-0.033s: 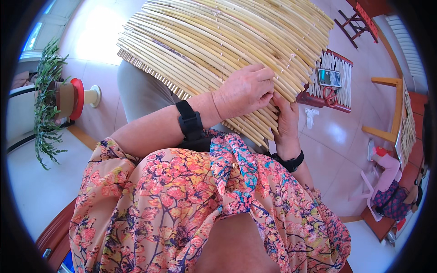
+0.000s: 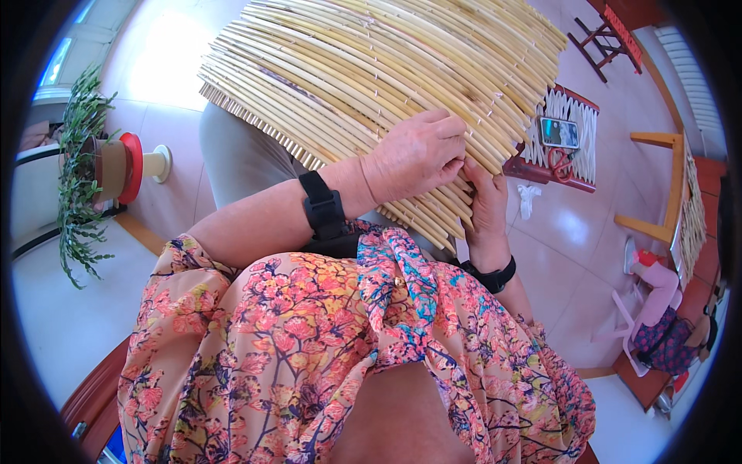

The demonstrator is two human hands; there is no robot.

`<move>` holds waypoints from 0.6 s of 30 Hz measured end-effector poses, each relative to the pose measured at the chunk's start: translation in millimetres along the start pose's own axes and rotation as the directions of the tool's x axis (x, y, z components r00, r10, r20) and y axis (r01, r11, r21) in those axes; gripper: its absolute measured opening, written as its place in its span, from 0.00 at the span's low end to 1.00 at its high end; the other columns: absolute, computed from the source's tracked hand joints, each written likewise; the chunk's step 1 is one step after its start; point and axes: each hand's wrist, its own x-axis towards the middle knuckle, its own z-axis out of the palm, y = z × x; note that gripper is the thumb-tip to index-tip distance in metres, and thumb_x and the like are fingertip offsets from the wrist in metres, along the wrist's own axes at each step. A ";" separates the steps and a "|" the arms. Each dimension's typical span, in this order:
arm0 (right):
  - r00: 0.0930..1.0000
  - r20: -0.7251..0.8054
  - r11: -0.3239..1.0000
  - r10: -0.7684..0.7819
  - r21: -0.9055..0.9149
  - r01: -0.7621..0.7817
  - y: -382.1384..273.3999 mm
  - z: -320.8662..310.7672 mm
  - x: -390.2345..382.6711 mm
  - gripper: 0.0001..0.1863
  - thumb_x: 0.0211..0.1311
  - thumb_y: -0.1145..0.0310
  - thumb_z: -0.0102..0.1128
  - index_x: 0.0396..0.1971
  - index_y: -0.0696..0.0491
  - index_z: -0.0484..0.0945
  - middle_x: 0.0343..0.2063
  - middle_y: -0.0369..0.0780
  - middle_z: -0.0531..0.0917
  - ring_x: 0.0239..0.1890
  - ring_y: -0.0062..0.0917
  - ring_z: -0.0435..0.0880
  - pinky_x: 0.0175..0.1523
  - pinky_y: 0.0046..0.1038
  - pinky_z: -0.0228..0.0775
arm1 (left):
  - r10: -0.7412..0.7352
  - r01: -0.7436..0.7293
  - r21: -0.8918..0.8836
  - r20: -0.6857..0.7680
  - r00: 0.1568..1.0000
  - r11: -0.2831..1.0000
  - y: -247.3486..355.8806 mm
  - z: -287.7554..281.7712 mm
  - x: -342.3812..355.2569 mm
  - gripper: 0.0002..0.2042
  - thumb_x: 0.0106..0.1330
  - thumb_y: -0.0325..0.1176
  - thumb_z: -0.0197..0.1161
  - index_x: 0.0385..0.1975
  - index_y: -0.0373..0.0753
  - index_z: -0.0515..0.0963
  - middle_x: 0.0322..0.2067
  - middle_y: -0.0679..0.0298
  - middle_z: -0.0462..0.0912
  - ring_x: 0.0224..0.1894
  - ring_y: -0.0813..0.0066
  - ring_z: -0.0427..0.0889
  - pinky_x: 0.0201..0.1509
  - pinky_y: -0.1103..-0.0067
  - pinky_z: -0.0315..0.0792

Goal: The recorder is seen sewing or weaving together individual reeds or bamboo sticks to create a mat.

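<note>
Across my lap lies a mat of pale yellow reed-like stalks, bound side by side with small light-coloured ties. My left hand rests over the mat's near right part, its fingers curled together in a pinch; whatever sits between them is hidden. Close beside it, my right hand grips the stalk ends at the mat's right edge, thumb on top and the other fingers underneath, mostly out of sight. The two hands nearly touch. Black bands circle both wrists.
Right of the mat stands a dark red stool with white woven cords, carrying a phone and red-handled scissors. White crumpled scrap lies on the floor. A wooden frame and a seated person are farther right; a potted plant is left.
</note>
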 end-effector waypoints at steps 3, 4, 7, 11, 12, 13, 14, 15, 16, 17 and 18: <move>1.000 -0.028 1.000 0.000 0.004 0.000 -2.0 1.4 -0.4 0.17 0.59 0.73 0.52 0.49 0.58 0.70 0.43 0.40 0.78 0.44 0.24 0.79 0.48 0.26 0.72 | 0.016 -0.016 -0.002 -0.012 1.000 1.000 -0.2 0.8 1.3 0.06 0.46 0.26 0.62 0.21 0.37 0.71 0.26 0.62 0.70 0.32 0.62 0.72 0.34 0.73 0.71; 1.000 -0.012 1.000 -0.016 0.009 0.016 -1.0 0.6 0.3 0.17 0.59 0.73 0.52 0.49 0.58 0.70 0.43 0.40 0.78 0.43 0.24 0.79 0.48 0.26 0.72 | 0.018 -0.018 -0.004 -0.012 1.000 1.000 -0.1 0.5 1.3 0.06 0.46 0.26 0.62 0.22 0.37 0.71 0.26 0.62 0.69 0.32 0.62 0.72 0.34 0.73 0.70; 0.999 0.011 0.999 -0.035 0.014 0.035 -0.8 -0.2 3.6 0.17 0.59 0.73 0.53 0.49 0.58 0.70 0.43 0.40 0.78 0.43 0.24 0.79 0.48 0.26 0.72 | 0.008 -0.008 0.000 0.011 1.000 1.000 0.0 -1.4 2.3 0.06 0.47 0.26 0.61 0.22 0.37 0.71 0.26 0.62 0.69 0.33 0.62 0.72 0.35 0.72 0.70; 1.000 0.026 1.000 -0.008 0.001 0.008 0.9 -5.0 5.2 0.19 0.59 0.71 0.54 0.50 0.58 0.70 0.44 0.40 0.78 0.44 0.24 0.79 0.49 0.26 0.72 | 0.038 -0.039 0.028 0.031 0.999 0.999 -0.4 -2.0 2.1 0.05 0.48 0.28 0.61 0.22 0.38 0.72 0.26 0.62 0.69 0.33 0.62 0.72 0.35 0.73 0.70; 1.000 0.025 1.000 -0.014 0.000 0.014 0.0 -4.9 5.3 0.19 0.59 0.71 0.54 0.50 0.58 0.70 0.44 0.40 0.78 0.44 0.24 0.79 0.49 0.26 0.72 | 0.044 -0.045 0.027 0.030 0.999 0.999 -1.7 -2.2 1.8 0.05 0.48 0.28 0.61 0.22 0.38 0.72 0.26 0.62 0.69 0.33 0.62 0.72 0.35 0.73 0.70; 0.999 0.033 1.000 0.007 0.007 -0.007 -0.1 -5.0 3.4 0.19 0.59 0.70 0.55 0.51 0.58 0.69 0.45 0.40 0.77 0.45 0.24 0.78 0.49 0.26 0.72 | 0.058 -0.061 0.056 0.049 0.997 0.997 -1.5 -2.2 0.5 0.05 0.48 0.28 0.61 0.23 0.39 0.72 0.26 0.62 0.69 0.33 0.63 0.72 0.36 0.73 0.70; 0.999 0.041 1.000 0.028 0.013 -0.028 -0.4 -5.1 1.8 0.20 0.59 0.69 0.56 0.51 0.58 0.69 0.45 0.40 0.77 0.46 0.24 0.78 0.49 0.27 0.72 | 0.072 -0.077 0.084 0.069 0.995 0.993 -1.3 -2.0 -0.6 0.05 0.48 0.28 0.61 0.23 0.39 0.72 0.26 0.63 0.69 0.33 0.63 0.72 0.36 0.73 0.70; 0.999 0.038 1.000 0.024 0.010 -0.025 -1.0 -5.3 0.7 0.20 0.59 0.69 0.56 0.51 0.58 0.69 0.45 0.40 0.77 0.46 0.24 0.78 0.49 0.27 0.72 | 0.075 -0.081 0.081 0.066 0.995 0.993 -1.3 -1.7 -1.5 0.05 0.48 0.28 0.61 0.23 0.39 0.72 0.26 0.63 0.69 0.33 0.63 0.72 0.36 0.73 0.70; 0.998 0.041 0.999 0.044 0.001 -0.044 -1.4 -5.3 -0.3 0.21 0.59 0.68 0.57 0.52 0.58 0.68 0.45 0.40 0.77 0.46 0.24 0.78 0.50 0.27 0.72 | 0.085 -0.093 0.108 0.074 0.994 0.990 -1.3 -1.6 -2.3 0.05 0.48 0.28 0.61 0.22 0.40 0.72 0.26 0.63 0.68 0.33 0.64 0.72 0.36 0.74 0.70; 0.997 0.044 0.998 0.063 -0.008 -0.063 -1.8 -5.3 -1.3 0.21 0.59 0.68 0.57 0.52 0.58 0.68 0.46 0.40 0.77 0.47 0.24 0.77 0.50 0.27 0.72 | 0.095 -0.106 0.136 0.082 0.992 0.985 -0.9 -1.0 -2.8 0.05 0.48 0.28 0.61 0.22 0.40 0.72 0.26 0.63 0.68 0.32 0.65 0.72 0.36 0.74 0.70; 0.997 0.043 0.998 0.060 -0.012 -0.060 -1.1 -5.8 -2.4 0.21 0.59 0.68 0.57 0.52 0.58 0.68 0.46 0.40 0.77 0.47 0.24 0.77 0.50 0.27 0.72 | 0.098 -0.108 0.135 0.078 0.992 0.985 0.2 0.1 -3.4 0.05 0.48 0.28 0.61 0.22 0.40 0.72 0.26 0.63 0.68 0.32 0.65 0.72 0.36 0.74 0.70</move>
